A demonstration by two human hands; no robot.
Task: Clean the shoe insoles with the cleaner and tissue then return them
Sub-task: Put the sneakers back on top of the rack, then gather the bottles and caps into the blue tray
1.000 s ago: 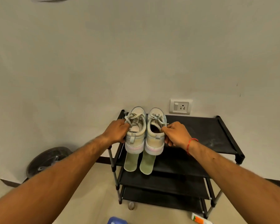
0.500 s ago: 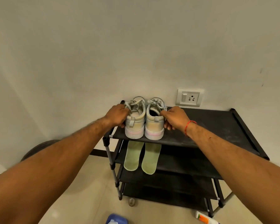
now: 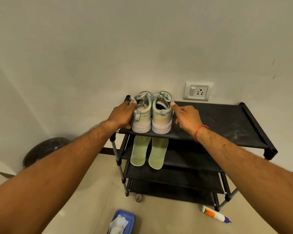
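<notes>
View: the head camera, the only one, looking down both forearms at a black shoe rack (image 3: pixel 254 119) against the wall.
Shoes: the left shoe (image 3: pixel 141 115) and the right shoe (image 3: pixel 161 119) stand side by side on the top shelf (image 3: pixel 218 122), touching, heels toward the person.
Left hand: the left hand (image 3: pixel 122 115) holds the left shoe along its outer side, with the thumb on the collar and the fingers (image 3: pixel 127 126) curled down near the sole.
Right hand: the right hand (image 3: pixel 186 119) is at the outer side of the right shoe. One fingertip (image 3: pixel 172 104) touches the collar and the other fingers are loosely bent. Whether it pinches anything cannot be told.
Insoles: the left insole (image 3: pixel 139 151) and the right insole (image 3: pixel 157 152), both pale green, are out of the shoes. They lie side by side on the second shelf (image 3: pixel 189 157), directly below the pair.
Supplies: the tissue pack (image 3: pixel 121 221), with a tissue sticking out, and the cleaner tube (image 3: pixel 214 215) lie on the floor (image 3: pixel 167 217), well apart from each other. Neither is in a hand.
Done, as judged: the insoles are out of the shoes and the shoes are set on the rack.
Unclear: the insoles show no obvious wetness or foam, so whether they have been wiped cannot be told.
Left, as judged: either the whole cleaning step, or only putting the insoles back into the shoes.
</notes>
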